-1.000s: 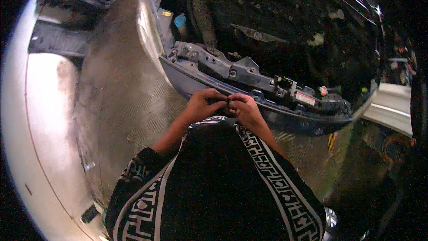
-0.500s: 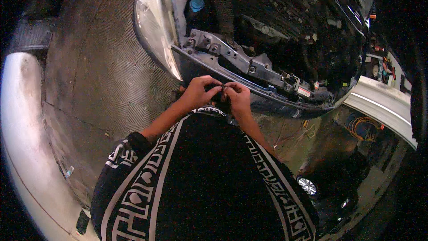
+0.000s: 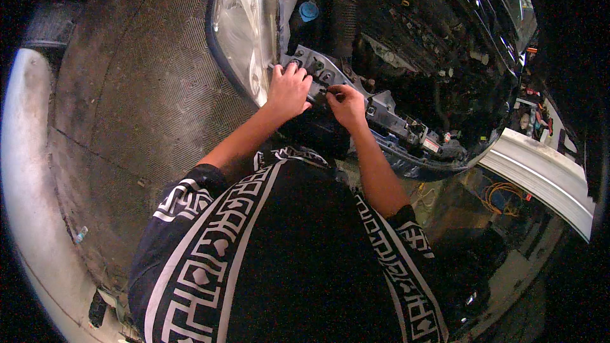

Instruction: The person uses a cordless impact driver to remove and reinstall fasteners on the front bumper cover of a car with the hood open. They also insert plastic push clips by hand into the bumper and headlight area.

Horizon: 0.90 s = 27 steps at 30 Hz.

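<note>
In front of me is the nose of a dark car with its engine bay exposed. My left hand [image 3: 290, 91] lies palm down over the upper edge of the dark bumper [image 3: 311, 128], beside the clear headlight [image 3: 244, 25]. Its fingers are a little apart and reach onto the grey metal crossmember [image 3: 385, 112]; the thumb stands off to the right. Just right of it, my right hand [image 3: 348, 109] is closed in a pinch at the crossmember. A small dark piece [image 3: 326, 91] shows at its fingertips, too small to name.
A blue cap [image 3: 309, 11] and a ribbed black hose [image 3: 347, 16] are in the engine bay. A white panel [image 3: 540, 178] stands at the right, near an orange coiled cable [image 3: 499, 198]. A white car body part [image 3: 28, 171] curves along the left.
My hands were together in front of the bumper, fingertips meeting at something small. Both have moved forward onto the car's front and apart. The view has shifted, with the headlight appearing farther right.
</note>
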Each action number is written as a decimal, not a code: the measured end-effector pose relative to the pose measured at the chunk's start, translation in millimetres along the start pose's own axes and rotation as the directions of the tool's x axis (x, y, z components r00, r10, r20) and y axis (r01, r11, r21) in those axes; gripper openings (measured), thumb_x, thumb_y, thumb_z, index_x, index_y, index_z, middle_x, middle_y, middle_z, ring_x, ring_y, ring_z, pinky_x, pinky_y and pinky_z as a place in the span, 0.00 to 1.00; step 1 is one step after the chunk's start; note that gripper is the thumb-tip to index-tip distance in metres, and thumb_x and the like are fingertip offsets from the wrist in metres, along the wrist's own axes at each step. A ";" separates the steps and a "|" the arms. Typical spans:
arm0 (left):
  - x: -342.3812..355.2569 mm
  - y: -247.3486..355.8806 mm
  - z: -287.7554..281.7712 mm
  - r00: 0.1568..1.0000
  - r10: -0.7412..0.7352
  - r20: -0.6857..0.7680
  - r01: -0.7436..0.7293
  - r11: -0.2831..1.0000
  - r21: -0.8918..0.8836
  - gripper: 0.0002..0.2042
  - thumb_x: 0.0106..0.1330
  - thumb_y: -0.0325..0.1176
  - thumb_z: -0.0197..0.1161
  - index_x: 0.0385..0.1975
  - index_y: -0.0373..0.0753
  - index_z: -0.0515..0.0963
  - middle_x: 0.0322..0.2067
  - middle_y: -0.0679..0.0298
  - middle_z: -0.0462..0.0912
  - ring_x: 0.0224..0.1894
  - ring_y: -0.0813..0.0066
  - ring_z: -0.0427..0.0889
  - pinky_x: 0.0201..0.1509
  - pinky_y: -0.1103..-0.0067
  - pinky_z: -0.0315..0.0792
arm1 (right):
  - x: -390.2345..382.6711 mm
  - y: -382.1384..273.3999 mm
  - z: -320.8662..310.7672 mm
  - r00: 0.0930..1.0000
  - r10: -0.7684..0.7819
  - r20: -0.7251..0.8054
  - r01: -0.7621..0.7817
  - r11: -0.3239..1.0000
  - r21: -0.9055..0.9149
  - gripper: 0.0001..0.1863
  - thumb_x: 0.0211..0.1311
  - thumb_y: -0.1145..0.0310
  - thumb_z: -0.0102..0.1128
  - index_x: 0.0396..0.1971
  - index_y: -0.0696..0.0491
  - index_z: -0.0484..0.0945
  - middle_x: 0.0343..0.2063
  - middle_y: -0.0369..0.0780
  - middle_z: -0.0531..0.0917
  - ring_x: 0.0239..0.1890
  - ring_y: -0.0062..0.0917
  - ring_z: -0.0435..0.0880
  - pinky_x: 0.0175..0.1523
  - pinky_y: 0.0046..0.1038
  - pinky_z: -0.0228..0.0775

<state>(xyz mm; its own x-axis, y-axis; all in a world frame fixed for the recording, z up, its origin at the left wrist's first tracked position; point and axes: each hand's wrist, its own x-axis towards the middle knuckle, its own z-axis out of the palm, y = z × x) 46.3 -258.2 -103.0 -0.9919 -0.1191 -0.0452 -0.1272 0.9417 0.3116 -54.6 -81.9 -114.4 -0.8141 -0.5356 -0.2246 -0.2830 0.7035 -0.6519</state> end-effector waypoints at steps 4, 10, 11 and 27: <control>6.8 -6.7 5.6 0.999 0.030 0.015 -0.029 0.997 -0.071 0.30 0.41 0.51 0.77 0.46 0.46 0.81 0.44 0.67 0.76 0.53 0.67 0.71 0.55 0.63 0.61 | 1.4 -4.1 -3.8 0.991 -0.129 0.041 0.133 0.984 -0.117 0.12 0.53 0.68 0.68 0.37 0.54 0.85 0.34 0.44 0.85 0.37 0.35 0.85 0.45 0.32 0.76; 10.1 -12.7 19.6 0.997 0.068 -0.026 -0.071 0.990 -0.126 0.29 0.40 0.48 0.78 0.44 0.46 0.81 0.44 0.66 0.75 0.54 0.66 0.70 0.56 0.62 0.60 | 0.4 -16.0 -5.7 0.983 -0.176 0.048 0.182 0.966 -0.186 0.13 0.50 0.66 0.67 0.36 0.52 0.85 0.34 0.46 0.84 0.40 0.44 0.83 0.47 0.41 0.75; 10.6 -12.8 21.3 0.998 0.067 -0.020 -0.069 0.989 -0.134 0.27 0.41 0.48 0.78 0.43 0.45 0.81 0.44 0.65 0.75 0.55 0.66 0.70 0.57 0.62 0.60 | 0.1 -17.4 -5.4 0.981 -0.185 0.053 0.192 0.959 -0.208 0.12 0.50 0.66 0.67 0.36 0.53 0.85 0.34 0.46 0.83 0.39 0.44 0.82 0.47 0.41 0.75; 11.0 -14.5 33.2 0.998 0.056 -0.023 -0.059 0.971 -0.233 0.26 0.42 0.35 0.73 0.47 0.42 0.81 0.43 0.62 0.75 0.54 0.64 0.71 0.57 0.60 0.59 | 19.7 -16.3 -13.1 0.822 -0.493 0.284 0.563 0.778 -0.279 0.13 0.41 0.69 0.68 0.31 0.53 0.83 0.30 0.43 0.79 0.37 0.41 0.81 0.44 0.40 0.76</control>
<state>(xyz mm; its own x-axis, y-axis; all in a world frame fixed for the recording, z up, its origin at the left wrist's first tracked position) 37.3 -262.6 -139.5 -0.9973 -0.0735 -0.0063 -0.0658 0.8479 0.5261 -72.7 -97.8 -98.7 -0.3855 -0.9201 -0.0693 -0.8202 0.3760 -0.4311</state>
